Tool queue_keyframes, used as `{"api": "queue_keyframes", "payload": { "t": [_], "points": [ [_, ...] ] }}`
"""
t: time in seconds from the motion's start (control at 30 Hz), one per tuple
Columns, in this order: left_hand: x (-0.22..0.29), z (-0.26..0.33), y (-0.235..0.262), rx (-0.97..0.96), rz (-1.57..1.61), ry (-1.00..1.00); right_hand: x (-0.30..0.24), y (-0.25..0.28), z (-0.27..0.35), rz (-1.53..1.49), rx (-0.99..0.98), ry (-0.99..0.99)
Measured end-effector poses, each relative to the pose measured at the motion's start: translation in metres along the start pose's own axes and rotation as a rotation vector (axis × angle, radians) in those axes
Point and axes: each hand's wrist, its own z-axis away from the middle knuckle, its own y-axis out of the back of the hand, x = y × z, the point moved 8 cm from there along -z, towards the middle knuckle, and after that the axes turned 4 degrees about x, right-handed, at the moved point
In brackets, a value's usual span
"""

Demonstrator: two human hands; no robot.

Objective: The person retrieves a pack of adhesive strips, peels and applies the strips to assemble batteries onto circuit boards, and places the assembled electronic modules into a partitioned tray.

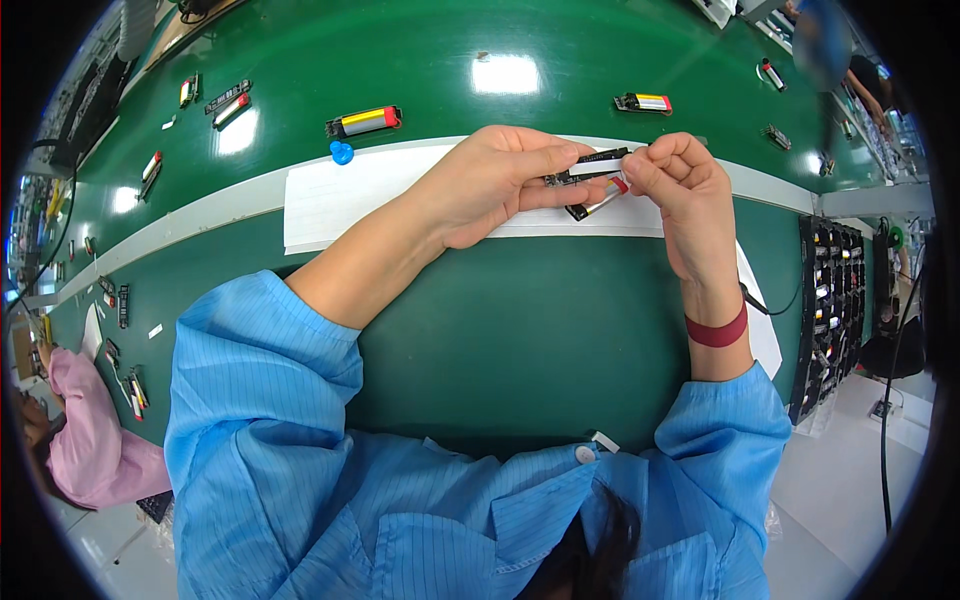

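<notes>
Both hands met above the white paper sheet [330,200] on the green conveyor belt [520,330]. The left hand [495,185] was clamped on a small black circuit strip with a white label [592,166]. The right hand [680,180] pinched the strip's far end, fingers closed together. A yellow-and-red cylindrical battery cell [364,121] lay well apart, beyond a blue plastic cap [342,153].

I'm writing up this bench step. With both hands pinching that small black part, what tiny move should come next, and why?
Probably press the white strip flat along the small black part: the right hand pinches its end, the left hand steadies the part above the white paper sheet.
</notes>
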Motion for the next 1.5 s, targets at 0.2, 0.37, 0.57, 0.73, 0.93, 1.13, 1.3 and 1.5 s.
{"api": "queue_keyframes", "payload": {
  "t": [0.2,0.37,0.57,0.73,0.93,1.13,1.3,1.5],
  "points": [
    [0.002,0.003,0.0,-0.043,-0.031,-0.017,-0.002,-0.007,0.001,0.098,-0.017,0.037],
    [0.001,0.006,-0.001,0.036,-0.083,-0.051,-0.009,-0.007,0.007,0.213,0.046,0.149],
    [0.003,0.011,-0.001,0.091,-0.138,-0.116,-0.008,-0.011,0.007,0.227,0.067,0.177],
    [0.006,0.016,0.003,0.156,-0.202,-0.169,-0.011,-0.017,0.009,0.255,0.074,0.216],
    [0.008,0.019,0.005,0.171,-0.368,-0.245,-0.011,-0.022,0.008,0.278,0.084,0.226],
    [0.003,0.019,-0.009,0.102,-0.304,0.026,0.009,-0.019,0.006,0.117,-0.041,-0.037],
    [0.011,0.021,-0.003,0.162,-0.477,-0.052,-0.004,-0.038,0.015,0.211,-0.101,0.105],
    [0.008,0.015,-0.007,0.155,-0.324,-0.088,-0.042,-0.05,0.043,0.582,-0.054,0.579]
  ]
}}
